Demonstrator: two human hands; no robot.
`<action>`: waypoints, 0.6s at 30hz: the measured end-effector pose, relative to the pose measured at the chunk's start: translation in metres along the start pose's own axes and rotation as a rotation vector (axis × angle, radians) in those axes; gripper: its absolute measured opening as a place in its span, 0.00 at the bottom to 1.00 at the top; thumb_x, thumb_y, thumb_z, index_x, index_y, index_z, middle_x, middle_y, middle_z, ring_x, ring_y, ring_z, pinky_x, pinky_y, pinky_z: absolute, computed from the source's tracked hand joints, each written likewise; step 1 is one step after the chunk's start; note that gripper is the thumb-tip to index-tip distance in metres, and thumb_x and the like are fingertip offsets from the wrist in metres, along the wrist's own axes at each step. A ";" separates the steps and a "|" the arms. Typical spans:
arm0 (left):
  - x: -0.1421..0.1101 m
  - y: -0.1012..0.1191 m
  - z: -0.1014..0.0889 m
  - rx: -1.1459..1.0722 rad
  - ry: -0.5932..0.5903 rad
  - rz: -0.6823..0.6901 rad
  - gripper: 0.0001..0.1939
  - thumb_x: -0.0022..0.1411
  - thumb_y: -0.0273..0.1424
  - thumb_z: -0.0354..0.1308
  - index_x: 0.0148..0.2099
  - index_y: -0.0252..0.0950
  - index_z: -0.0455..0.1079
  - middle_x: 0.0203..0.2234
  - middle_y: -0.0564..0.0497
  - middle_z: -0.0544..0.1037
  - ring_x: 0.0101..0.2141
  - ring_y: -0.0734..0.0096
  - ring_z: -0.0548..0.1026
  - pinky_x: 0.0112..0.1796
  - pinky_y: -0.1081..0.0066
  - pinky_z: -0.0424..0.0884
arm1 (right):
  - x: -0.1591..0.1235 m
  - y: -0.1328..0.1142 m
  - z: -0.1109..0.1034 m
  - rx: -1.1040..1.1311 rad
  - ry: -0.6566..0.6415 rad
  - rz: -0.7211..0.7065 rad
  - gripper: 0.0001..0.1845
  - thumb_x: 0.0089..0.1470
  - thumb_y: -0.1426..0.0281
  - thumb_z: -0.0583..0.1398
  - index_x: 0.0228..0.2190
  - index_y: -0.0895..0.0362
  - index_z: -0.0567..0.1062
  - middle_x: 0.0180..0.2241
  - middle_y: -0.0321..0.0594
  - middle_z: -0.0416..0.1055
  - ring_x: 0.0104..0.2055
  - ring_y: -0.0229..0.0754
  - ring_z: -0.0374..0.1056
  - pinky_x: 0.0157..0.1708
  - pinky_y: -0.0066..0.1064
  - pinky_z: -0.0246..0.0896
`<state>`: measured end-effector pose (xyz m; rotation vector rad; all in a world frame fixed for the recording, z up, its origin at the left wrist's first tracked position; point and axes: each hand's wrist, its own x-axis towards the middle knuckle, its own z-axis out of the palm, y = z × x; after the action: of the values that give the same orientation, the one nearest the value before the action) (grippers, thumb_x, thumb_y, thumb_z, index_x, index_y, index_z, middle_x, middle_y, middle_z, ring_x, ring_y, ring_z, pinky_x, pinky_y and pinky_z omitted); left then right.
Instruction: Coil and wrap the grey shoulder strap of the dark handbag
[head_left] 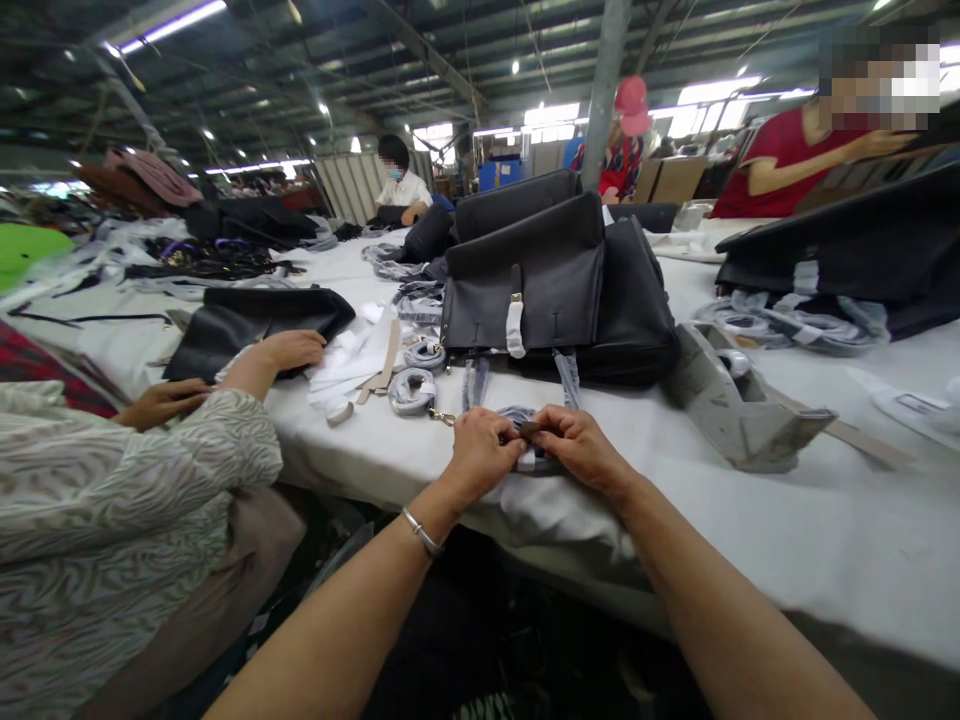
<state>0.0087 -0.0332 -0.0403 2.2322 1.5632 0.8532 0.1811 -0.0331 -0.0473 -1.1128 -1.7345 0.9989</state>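
Observation:
A black leather handbag [525, 275] leans against other black bags on the table, its buckle tab [514, 325] covered in white wrapping. Its plastic-wrapped handle [568, 378] hangs toward me over the cloth. At the near end of that handle, my left hand [481, 450] is closed with thumb and fingers pinched on it. My right hand [579, 448] pinches a small dark brown piece [528, 430] right beside the left fingertips. Fingers hide part of the handle there. A coiled, plastic-wrapped strap [412, 391] with a metal clasp lies left of my left hand.
A grey tape dispenser [739, 400] stands to the right. On the left, a co-worker's hands [289, 350] rest at another black bag [217, 325]. White paper and beige strips [382, 365] lie between us. More bags [862, 245] and people are beyond.

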 end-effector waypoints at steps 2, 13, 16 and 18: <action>0.000 0.002 -0.001 -0.003 -0.011 -0.005 0.06 0.51 0.28 0.65 0.24 0.37 0.73 0.23 0.54 0.76 0.35 0.66 0.71 0.40 0.65 0.60 | -0.001 0.001 0.000 -0.009 0.017 -0.012 0.10 0.50 0.63 0.60 0.26 0.58 0.72 0.22 0.33 0.66 0.24 0.33 0.59 0.24 0.26 0.55; 0.003 -0.004 -0.006 -0.006 -0.096 0.047 0.05 0.53 0.28 0.63 0.26 0.35 0.73 0.25 0.52 0.76 0.35 0.66 0.71 0.38 0.69 0.63 | -0.010 -0.010 -0.008 -0.024 -0.069 -0.074 0.04 0.45 0.71 0.63 0.25 0.58 0.78 0.26 0.37 0.75 0.29 0.38 0.68 0.33 0.28 0.62; 0.005 -0.002 -0.011 0.030 -0.150 0.082 0.04 0.54 0.24 0.60 0.28 0.36 0.73 0.26 0.52 0.77 0.36 0.65 0.71 0.41 0.68 0.63 | -0.011 -0.009 -0.009 -0.050 -0.087 -0.130 0.04 0.45 0.72 0.63 0.26 0.57 0.79 0.29 0.39 0.77 0.32 0.40 0.71 0.35 0.30 0.66; 0.005 -0.003 -0.015 0.025 -0.179 0.107 0.03 0.54 0.25 0.59 0.29 0.35 0.72 0.27 0.51 0.77 0.37 0.64 0.72 0.42 0.67 0.64 | -0.012 -0.007 -0.009 -0.066 -0.106 -0.185 0.04 0.46 0.72 0.63 0.26 0.56 0.80 0.31 0.41 0.77 0.34 0.41 0.72 0.37 0.30 0.67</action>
<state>-0.0018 -0.0286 -0.0282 2.3559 1.3914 0.6431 0.1909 -0.0449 -0.0408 -0.9342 -1.9292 0.9054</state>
